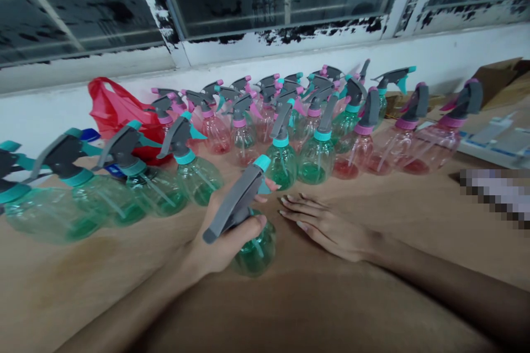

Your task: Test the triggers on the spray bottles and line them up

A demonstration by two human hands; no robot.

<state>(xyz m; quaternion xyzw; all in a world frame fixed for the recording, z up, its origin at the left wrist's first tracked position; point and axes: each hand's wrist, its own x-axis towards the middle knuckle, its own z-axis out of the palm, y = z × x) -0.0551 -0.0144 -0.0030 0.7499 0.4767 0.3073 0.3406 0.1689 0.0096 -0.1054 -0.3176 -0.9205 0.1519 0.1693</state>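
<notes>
My left hand point(226, 237) is wrapped round the neck of a green spray bottle point(255, 256) with a grey and teal trigger head. The bottle stands upright on the brown table point(265, 314); its collar is hidden by my fingers. To its right, my right hand point(331, 226) lies flat on the tabletop, fingers stretched out and holding nothing. Just beyond my hands are two more green spray bottles point(313, 162). A row of green spray bottles point(199, 179) runs off to the left, while clear pink spray bottles point(348, 160) stand to the right.
Several more pink and green bottles point(215, 132) crowd the back by the white wall point(464, 47). A red plastic bag point(120, 110) sits behind the left row. At right are a cardboard box point(503, 83), a white tray point(492, 151) and a blurred-out object point(497, 190).
</notes>
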